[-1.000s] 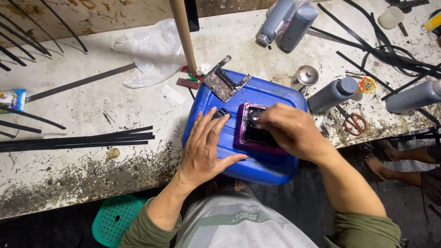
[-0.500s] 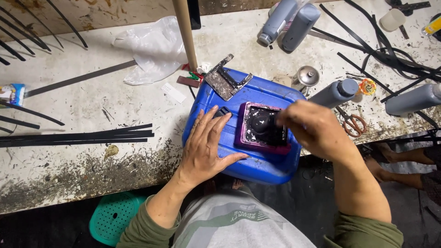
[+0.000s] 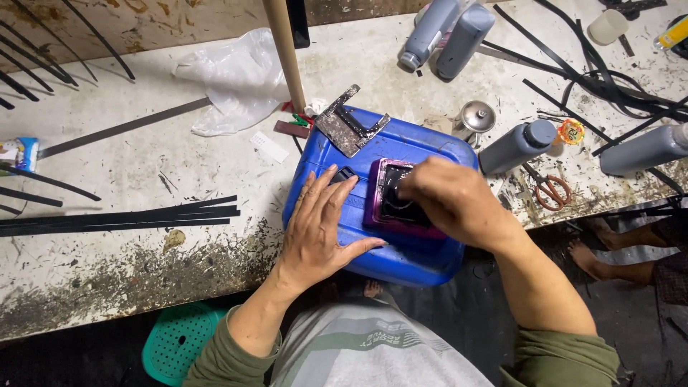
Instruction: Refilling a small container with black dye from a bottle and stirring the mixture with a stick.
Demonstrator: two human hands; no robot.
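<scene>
A stained white workbench [image 3: 129, 165] is strewn with black strips [image 3: 115, 215] at the left and grey bottles [image 3: 516, 147] at the right. At its near edge a blue plastic canister [image 3: 430, 258] lies flat, a purple-framed dark piece [image 3: 390, 208] resting on top. The left hand [image 3: 319, 229] is pressed flat, fingers spread, just left of that piece. The right hand [image 3: 451, 201], a moment ago off to the right, has been brought back over the frame, fingertips bunched on its dark centre; whether anything is pinched cannot be told.
</scene>
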